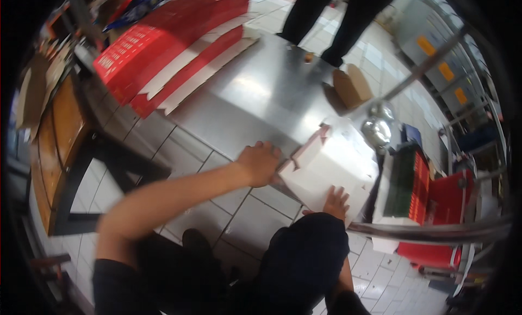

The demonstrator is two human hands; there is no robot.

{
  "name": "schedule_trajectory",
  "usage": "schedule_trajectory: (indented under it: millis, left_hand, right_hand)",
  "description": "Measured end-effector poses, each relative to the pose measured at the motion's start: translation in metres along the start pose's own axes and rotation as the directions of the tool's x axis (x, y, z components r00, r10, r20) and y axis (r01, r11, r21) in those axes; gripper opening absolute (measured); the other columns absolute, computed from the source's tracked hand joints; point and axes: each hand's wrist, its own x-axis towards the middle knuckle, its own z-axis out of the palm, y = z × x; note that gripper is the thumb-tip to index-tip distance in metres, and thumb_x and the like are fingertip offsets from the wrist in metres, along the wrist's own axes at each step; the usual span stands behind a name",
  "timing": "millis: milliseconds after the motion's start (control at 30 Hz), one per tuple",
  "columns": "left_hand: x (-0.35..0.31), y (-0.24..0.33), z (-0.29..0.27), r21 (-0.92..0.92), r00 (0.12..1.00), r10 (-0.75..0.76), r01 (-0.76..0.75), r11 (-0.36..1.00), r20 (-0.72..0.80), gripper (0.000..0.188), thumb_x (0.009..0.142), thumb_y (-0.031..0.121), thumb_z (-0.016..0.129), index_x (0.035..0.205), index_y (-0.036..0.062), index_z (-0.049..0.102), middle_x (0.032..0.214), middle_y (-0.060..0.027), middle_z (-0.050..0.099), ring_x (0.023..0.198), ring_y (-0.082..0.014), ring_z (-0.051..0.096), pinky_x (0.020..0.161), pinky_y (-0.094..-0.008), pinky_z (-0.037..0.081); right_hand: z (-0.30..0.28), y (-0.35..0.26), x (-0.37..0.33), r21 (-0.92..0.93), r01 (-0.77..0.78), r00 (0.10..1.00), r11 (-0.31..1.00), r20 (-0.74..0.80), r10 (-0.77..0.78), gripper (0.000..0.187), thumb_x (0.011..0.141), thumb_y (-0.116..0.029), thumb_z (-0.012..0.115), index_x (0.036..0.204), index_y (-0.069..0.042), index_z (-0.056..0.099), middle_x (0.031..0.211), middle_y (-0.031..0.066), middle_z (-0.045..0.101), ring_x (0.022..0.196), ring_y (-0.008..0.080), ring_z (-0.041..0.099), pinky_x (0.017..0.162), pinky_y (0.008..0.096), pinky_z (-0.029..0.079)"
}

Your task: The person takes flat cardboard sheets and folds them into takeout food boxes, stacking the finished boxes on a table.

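A white cardboard box [334,165] with pinkish flap edges rests on the near corner of a steel table [255,92]. My left hand [260,163] is curled against the box's left side, fingers closed on its edge. My right hand [336,202] presses flat with spread fingers against the box's near side, just above my dark-clothed knee [304,255].
A stack of flat red and white cartons [168,48] lies across the table's far left. A small brown cardboard box [352,85] sits on the table beyond. Another person's dark legs [331,21] stand behind. A wooden bench [60,146] is left; red boxes and a metal rail [435,231] are right.
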Motion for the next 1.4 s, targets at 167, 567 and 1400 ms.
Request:
schedule_trajectory:
  millis: [167,567,1400]
  left_hand:
    - [-0.125,-0.095,-0.06,-0.524,0.753,0.033,0.424,0.739,0.657,0.061,0.09,0.048,0.06,0.131,0.0044,0.046,0.118,-0.0138,0.061,0.1,-0.0254,0.063,0.089,-0.0391,0.05]
    - [-0.53,-0.015,0.444,-0.57,-0.333,-0.897,0.813,-0.117,-0.291,0.05,0.083,0.011,0.059,0.128,-0.004,0.044,0.137,-0.0221,0.041,0.126,-0.0367,0.037,0.103,-0.0486,0.027]
    - [-0.571,0.024,0.412,-0.533,-0.139,-0.989,0.834,-0.142,0.045,0.072,0.096,0.045,0.044,0.149,0.0009,0.023,0.157,-0.0168,0.021,0.146,-0.0345,0.01,0.117,-0.0458,0.012]
  right_hand:
    - [0.054,0.047,0.035,-0.322,-0.179,0.984,0.93,-0.07,0.165,0.09,0.079,-0.053,0.061,0.15,-0.014,0.021,0.154,0.0203,0.018,0.14,0.0465,0.021,0.105,0.0628,0.028]
    - [0.036,0.028,0.017,-0.377,0.121,0.981,0.918,0.186,-0.053,0.069,0.087,-0.011,0.049,0.15,-0.02,0.025,0.139,0.0221,0.044,0.115,0.042,0.053,0.09,0.0505,0.048]
    - [-0.175,-0.44,-0.186,-0.603,0.798,-0.201,0.005,-0.274,-0.941,0.041,0.086,-0.008,0.061,0.127,-0.009,0.053,0.135,0.0061,0.055,0.121,0.0322,0.054,0.097,0.0421,0.048]
